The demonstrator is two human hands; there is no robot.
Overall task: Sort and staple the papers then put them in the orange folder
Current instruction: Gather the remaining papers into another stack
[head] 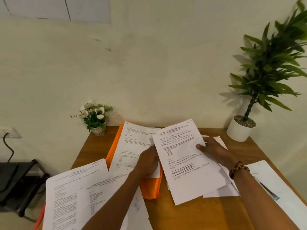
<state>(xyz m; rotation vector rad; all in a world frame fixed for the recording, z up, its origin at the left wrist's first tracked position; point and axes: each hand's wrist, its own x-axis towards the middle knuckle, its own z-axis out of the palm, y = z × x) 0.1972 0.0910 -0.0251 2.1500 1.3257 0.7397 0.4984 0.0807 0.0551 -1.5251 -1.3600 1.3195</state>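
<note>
A printed sheet with a small grid drawing (186, 161) is held above the wooden table (191, 213) by both hands. My left hand (147, 161) grips its left edge; my right hand (214, 149) pinches its upper right side. More loose sheets (221, 190) lie under it on the right. The orange folder (150, 188) lies flat in the middle, mostly covered by another printed sheet (132, 146). Overlapping papers (78, 190) spread over the table's near left corner. No stapler is in view.
A small pot of white flowers (94, 116) stands at the table's back left corner and a tall plant in a white pot (240, 130) at the back right. A pen (270, 190) rests on a sheet (285, 195) at the right edge. A black chair (18, 181) stands left.
</note>
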